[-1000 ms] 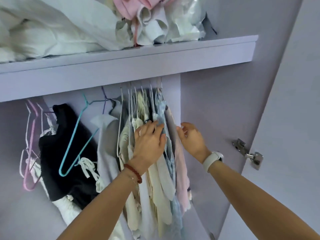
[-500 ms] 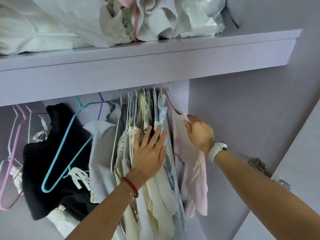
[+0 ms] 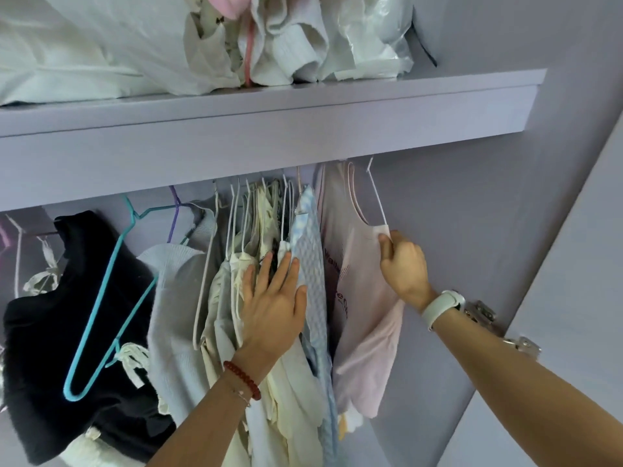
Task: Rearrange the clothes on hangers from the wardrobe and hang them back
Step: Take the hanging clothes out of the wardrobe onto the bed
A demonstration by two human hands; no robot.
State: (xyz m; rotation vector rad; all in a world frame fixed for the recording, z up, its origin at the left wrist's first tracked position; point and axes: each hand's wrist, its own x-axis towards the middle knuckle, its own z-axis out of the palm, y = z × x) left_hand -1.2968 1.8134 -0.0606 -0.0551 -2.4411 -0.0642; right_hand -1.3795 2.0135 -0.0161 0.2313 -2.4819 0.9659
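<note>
A pale pink top hangs on a white wire hanger at the right end of the rail. My right hand grips the top's shoulder strap and the hanger's arm, holding it out to the right. With straight fingers, my left hand presses flat against a bunch of cream and white clothes and a light blue checked garment. Further left hang a grey knit top and a black garment with an empty teal hanger in front.
A lilac shelf runs above the rail, piled with white bedding and bags. The wardrobe's side wall is just right of my right hand. A metal hinge and the open door are at the far right.
My right hand has drawn the pink top out to the right, away from the bunch, so its front shows. My left hand stays pressed on the cream clothes.
</note>
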